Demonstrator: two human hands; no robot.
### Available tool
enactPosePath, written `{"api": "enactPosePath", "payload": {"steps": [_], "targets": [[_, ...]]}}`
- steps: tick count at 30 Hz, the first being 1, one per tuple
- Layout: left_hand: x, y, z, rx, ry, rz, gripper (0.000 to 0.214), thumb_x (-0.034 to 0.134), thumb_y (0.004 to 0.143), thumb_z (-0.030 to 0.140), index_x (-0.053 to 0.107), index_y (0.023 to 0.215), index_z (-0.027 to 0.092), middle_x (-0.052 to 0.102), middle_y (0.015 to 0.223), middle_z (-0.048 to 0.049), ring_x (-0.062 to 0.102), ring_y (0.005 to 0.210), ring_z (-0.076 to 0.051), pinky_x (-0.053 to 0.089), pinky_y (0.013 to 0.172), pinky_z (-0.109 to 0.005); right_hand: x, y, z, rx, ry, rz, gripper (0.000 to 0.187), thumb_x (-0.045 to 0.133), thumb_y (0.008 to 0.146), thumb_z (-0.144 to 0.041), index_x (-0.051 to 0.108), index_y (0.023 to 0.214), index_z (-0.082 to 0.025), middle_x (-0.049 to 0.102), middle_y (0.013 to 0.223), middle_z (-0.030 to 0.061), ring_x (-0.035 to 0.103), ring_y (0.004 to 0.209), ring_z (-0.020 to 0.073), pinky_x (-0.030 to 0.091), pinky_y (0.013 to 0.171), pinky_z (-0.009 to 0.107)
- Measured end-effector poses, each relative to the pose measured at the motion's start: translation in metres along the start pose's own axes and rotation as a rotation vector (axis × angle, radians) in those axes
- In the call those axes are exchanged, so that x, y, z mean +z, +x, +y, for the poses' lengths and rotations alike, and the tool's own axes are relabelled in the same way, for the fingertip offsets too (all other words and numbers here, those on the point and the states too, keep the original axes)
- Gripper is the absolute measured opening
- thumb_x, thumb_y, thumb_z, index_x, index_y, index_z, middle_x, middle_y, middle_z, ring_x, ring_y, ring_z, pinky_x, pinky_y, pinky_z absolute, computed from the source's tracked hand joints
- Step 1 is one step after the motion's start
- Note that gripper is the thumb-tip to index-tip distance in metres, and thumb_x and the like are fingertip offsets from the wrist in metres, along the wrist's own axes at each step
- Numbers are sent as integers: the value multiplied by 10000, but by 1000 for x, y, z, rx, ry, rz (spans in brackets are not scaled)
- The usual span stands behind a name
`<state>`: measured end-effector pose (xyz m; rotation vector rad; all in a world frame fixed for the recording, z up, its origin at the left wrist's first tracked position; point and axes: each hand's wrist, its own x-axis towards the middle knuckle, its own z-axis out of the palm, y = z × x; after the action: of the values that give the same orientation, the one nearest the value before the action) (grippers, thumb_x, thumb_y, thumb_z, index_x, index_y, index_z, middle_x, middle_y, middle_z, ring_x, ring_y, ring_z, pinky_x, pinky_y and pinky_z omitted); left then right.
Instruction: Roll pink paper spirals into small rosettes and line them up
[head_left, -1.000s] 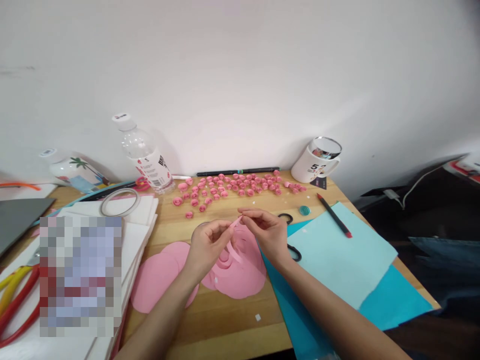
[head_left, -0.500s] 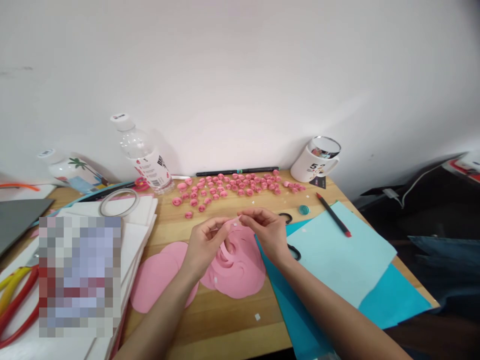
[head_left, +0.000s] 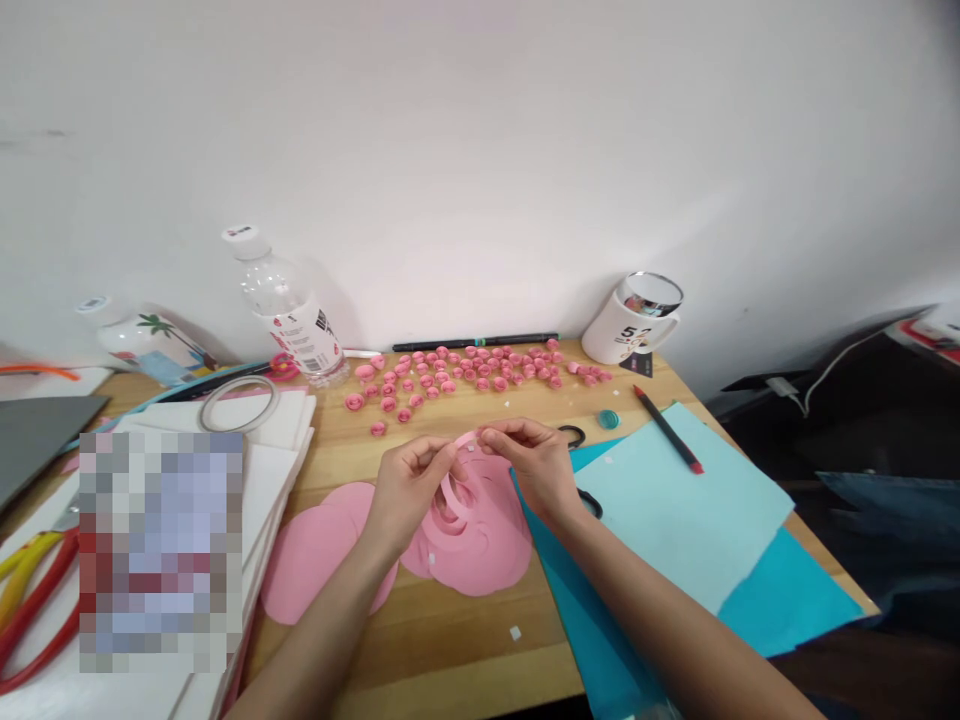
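A pink paper strip [head_left: 466,439] stretches between my hands, curling down into a spiral over the pink paper pieces [head_left: 487,560]. My left hand [head_left: 412,490] is closed, pinching the strip between thumb and fingers. At the strip's end, my right hand [head_left: 529,465] is closed too, its fingertips pinched on the paper. Pink paper circles [head_left: 311,565] lie overlapping beside my left forearm. Behind my hands, several rolled pink paper roses [head_left: 484,383] are spread over the wooden table [head_left: 442,665]. Black scissor handles [head_left: 591,503] peek out from beside my right hand.
Light blue paper [head_left: 675,510] lies on darker blue sheets at right, with a black and red pen [head_left: 667,430] on top. A white mug [head_left: 630,320] and a clear bottle [head_left: 292,310] stand by the wall. Red-yellow scissors [head_left: 45,610] rest on white papers [head_left: 274,480] at left.
My left fingers have shifted slightly along the strip, and more of it shows between my hands. The right hand has barely moved.
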<state>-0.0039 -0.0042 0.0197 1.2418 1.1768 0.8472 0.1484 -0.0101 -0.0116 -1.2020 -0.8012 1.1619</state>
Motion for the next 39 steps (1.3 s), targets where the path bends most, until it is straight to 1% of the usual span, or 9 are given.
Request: {"api": "enactPosePath", "payload": {"steps": [3,6,10,16,21,27,32,36,39], "targets": [[0,1,-1,6,-17,12,238,575,762,317,591,607,137,591,519,5,508,395,-80,422,387,-173,0,1,2,35,-3,-5,187,751,604,-303,719,740,-178,702,678,31,632,649,154,501,703,309],[0,1,-2,-1,-31,21,233,571,759,311,592,604,138,587,506,10,499,386,-77,413,382,-171,0,1,4,51,13,-22,226,736,626,-313,718,807,-178,708,716,38,638,680,157,496,727,314],[1,1,0,-7,-25,43,233,576,743,304,588,582,136,583,492,5,501,395,-80,418,386,-170,0,1,4,67,42,-6,206,749,607,-295,707,768,-173,699,695,28,633,655,142,498,717,299],[1,1,0,-27,-45,26,230,598,723,333,608,618,128,591,502,-6,532,411,-100,441,379,-182,0,2,3,43,94,18,233,778,561,-282,666,734,-172,683,691,13,612,589,126,510,642,286],[1,0,1,-29,-50,-18,218,587,743,316,612,629,131,591,508,-4,527,410,-90,437,390,-177,1,1,2,42,67,-9,197,771,573,-270,642,680,-166,650,634,-3,586,559,110,502,610,263],[1,1,1,-26,-44,-59,207,581,751,311,624,651,135,594,499,-2,552,430,-102,440,408,-184,1,0,0,46,56,-3,182,781,558,-263,651,647,-171,642,602,-15,574,550,102,482,594,246],[0,1,-2,-27,-63,-54,223,572,765,329,608,659,137,599,501,2,554,426,-98,435,412,-182,0,0,1,70,52,11,168,778,572,-272,693,680,-177,698,673,13,629,636,131,494,682,273],[-2,2,-6,-35,-55,-52,217,561,775,335,600,696,137,624,541,-5,548,396,-93,418,392,-181,0,1,2,96,69,13,226,767,587,-295,715,768,-172,720,751,41,660,720,165,499,762,313],[-2,2,-6,-35,-46,-49,215,552,778,320,585,673,136,630,535,-10,535,372,-88,410,384,-177,-1,2,4,83,86,9,247,763,590,-300,714,793,-169,723,769,47,665,741,178,504,783,332]]}}
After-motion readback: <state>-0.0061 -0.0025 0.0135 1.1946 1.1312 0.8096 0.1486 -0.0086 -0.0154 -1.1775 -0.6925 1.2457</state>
